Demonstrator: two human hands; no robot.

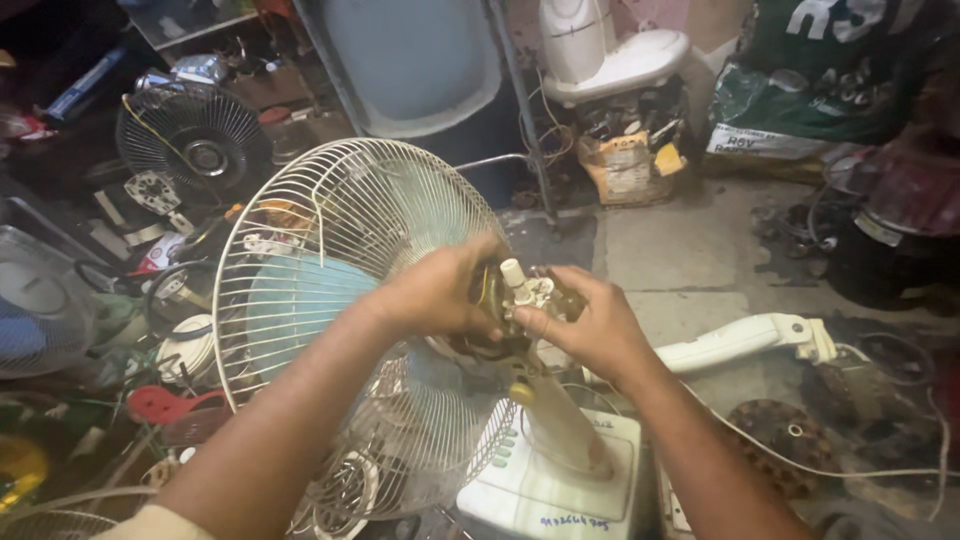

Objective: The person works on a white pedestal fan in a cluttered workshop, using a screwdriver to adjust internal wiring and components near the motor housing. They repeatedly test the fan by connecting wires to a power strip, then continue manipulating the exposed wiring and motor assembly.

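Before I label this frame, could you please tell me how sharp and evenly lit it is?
Head view: both hands on the exposed fan motor are softly blurred; the white wire fan guard stays readable; light falls on the grey concrete floor, while the left clutter sinks into shadow.

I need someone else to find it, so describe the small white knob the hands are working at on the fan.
Start at the big white wire fan guard with pale blue blades in the middle of the view. Behind it sits the bare brownish motor atop the white stand, gripped by the left hand and right hand. The white knob pokes up between them, the only pale peg on that dark motor.
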